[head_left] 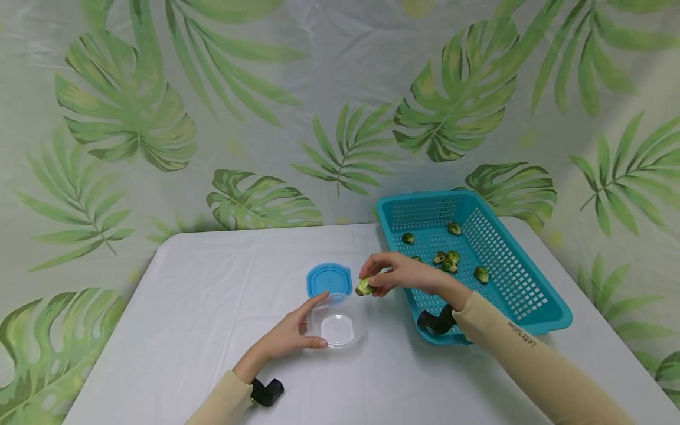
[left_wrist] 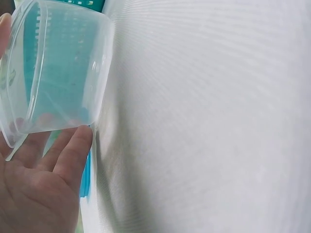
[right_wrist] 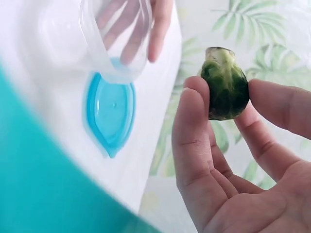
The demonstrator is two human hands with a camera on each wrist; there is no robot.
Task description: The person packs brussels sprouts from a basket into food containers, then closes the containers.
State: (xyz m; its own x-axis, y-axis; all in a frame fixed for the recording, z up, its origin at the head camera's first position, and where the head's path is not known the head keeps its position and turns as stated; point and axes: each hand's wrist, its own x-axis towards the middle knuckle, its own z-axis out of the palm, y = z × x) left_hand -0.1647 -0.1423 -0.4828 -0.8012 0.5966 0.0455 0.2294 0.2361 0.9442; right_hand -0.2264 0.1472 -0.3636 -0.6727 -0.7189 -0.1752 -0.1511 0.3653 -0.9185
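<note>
My right hand (head_left: 390, 273) pinches a Brussels sprout (right_wrist: 224, 85) between thumb and fingertips, its pale cut stem showing. In the head view the sprout is just right of a clear plastic container (head_left: 338, 330), above the table. With its thumb at the near side and its fingers at the far side, my left hand (head_left: 289, 332) holds that container, which stands upright on the cloth. The left wrist view shows the container's clear wall (left_wrist: 68, 68) with the fingers against it. A blue lid (head_left: 329, 278) lies flat just behind the container.
A teal perforated basket (head_left: 558, 316) stands on the right of the white-covered table (head_left: 186, 307), with several Brussels sprouts (head_left: 450, 260) inside. The right forearm crosses over its near side. A leaf-patterned curtain (head_left: 350, 71) hangs behind the table.
</note>
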